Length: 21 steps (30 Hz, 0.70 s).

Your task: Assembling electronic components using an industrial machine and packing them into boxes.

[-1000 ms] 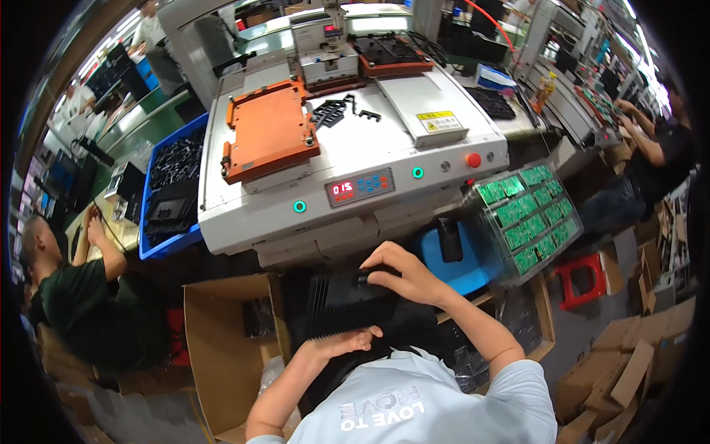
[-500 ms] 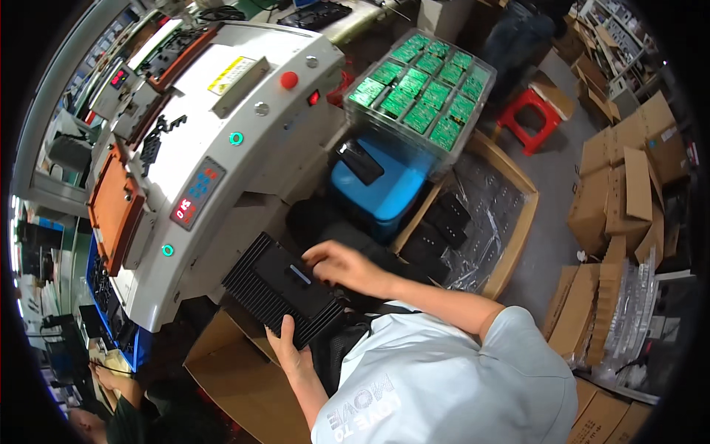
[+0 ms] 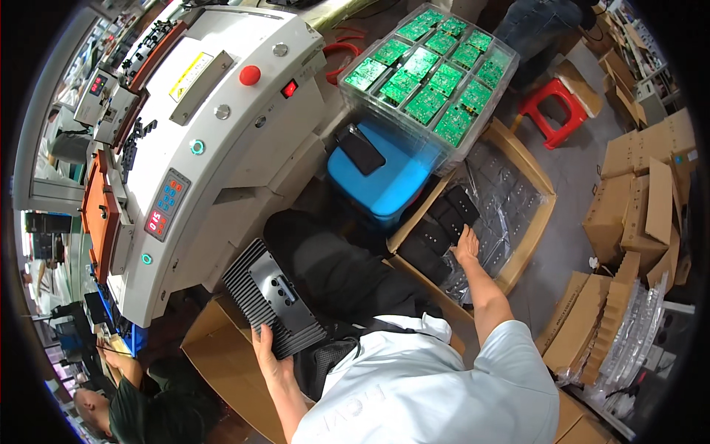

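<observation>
your left hand (image 3: 275,362) grips the near end of a black finned casing (image 3: 285,309), thumb laid along its edge and the other fingers mostly hidden beneath. the casing is tilted, ribs running along its sides, its flat middle and small bright fitting facing up; it hangs over an open cardboard box (image 3: 211,333) and lies just left of your dark trousers (image 3: 322,255).

your right hand (image 3: 466,248) reaches well apart from the casing, down into a shallow carton (image 3: 534,240). its fingers are stretched toward the black pieces (image 3: 447,220) on the carton's left side; you cannot tell from here whether they pinch one. crumpled clear film (image 3: 506,196) spreads just beyond those fingers, covering part of the contents, and your forearm crosses the near rim.

past the carton's left edge stands a blue container (image 3: 392,177) with a flat black object (image 3: 361,150) on top. a clear tub (image 3: 396,118) of green circuit boards (image 3: 425,105) rises near its far corner. the white machine (image 3: 259,159) fills your left, and a red stool (image 3: 534,112) stands farther off to the right.
</observation>
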{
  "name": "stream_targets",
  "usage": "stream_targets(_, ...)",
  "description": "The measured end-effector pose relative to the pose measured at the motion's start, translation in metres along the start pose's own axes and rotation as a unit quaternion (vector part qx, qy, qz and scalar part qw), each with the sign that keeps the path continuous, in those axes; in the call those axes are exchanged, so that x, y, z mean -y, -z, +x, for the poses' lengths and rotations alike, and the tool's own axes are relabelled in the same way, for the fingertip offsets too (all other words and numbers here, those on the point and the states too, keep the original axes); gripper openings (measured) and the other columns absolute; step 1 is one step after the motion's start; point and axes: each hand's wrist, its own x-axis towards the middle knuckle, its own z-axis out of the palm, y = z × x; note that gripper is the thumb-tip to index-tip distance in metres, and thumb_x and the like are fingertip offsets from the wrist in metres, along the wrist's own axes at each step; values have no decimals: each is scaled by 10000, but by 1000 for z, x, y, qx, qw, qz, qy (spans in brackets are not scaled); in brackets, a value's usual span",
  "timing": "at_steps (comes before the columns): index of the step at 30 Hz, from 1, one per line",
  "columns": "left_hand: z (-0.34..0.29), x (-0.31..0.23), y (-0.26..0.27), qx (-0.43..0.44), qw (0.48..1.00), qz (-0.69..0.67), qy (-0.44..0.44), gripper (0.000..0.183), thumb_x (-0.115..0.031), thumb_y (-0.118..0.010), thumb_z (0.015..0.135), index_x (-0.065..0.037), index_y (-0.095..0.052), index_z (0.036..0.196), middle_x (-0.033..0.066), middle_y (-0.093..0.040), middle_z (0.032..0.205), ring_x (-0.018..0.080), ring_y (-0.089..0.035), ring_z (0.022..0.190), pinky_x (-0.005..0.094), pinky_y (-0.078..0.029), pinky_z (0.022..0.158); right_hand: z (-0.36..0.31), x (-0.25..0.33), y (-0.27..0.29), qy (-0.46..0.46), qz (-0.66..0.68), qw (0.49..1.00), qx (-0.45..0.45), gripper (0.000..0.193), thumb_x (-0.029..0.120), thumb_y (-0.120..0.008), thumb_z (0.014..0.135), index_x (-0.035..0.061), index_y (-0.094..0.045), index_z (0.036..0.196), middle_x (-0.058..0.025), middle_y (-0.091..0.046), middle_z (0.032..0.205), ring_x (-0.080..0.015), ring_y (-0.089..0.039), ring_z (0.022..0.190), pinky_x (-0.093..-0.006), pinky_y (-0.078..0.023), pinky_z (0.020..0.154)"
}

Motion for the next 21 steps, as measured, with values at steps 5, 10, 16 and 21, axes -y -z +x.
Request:
stream_targets(5, 1, 2, -3, -10, 1000, 9, -14, 518, -233, -666, 857, -55, -450, 1293, 79, -579, 1142, 214, -583, 1020, 357, -508, 851, -4, -3, 8, 24, 35, 999, 34, 940, 190, -846, 609, 65, -282, 1351, -196, -441, 1251, -352, -424, 1190, -402, -347, 1032)
stream_targets(10, 7, 2, -19, 28, 999, 16, 1, 545, -267, -679, 849, -63, -446, 1298, 88, -572, 1157, 218, -567, 1050, 372, -492, 876, -19, -15, 13, 5, 136, 991, -18, 837, 293, -866, 526, 0, -484, 1210, -212, -505, 1166, -380, -467, 1124, -430, -371, 1002)
stream_targets(16, 20, -12, -31, 104, 989, 103, 28, 502, -196, -646, 871, -47, -430, 1299, 68, -564, 1144, 168, -557, 1018, 310, -467, 861, -49, 45, 78, 110, 269, 952, -93, 814, 265, -844, 556, -24, -459, 1212, -237, -471, 1152, -395, -452, 1118, -428, -391, 966)
stream_targets(21, 29, -15, -24, 140, 986, 88, 29, 447, -152, -628, 882, -46, -440, 1274, 63, -568, 1120, 147, -557, 1000, 286, -465, 848, -28, 45, 69, 93, 193, 973, -89, 833, 247, -833, 577, -70, -423, 1230, -249, -456, 1141, -398, -462, 1089, -414, -401, 956)
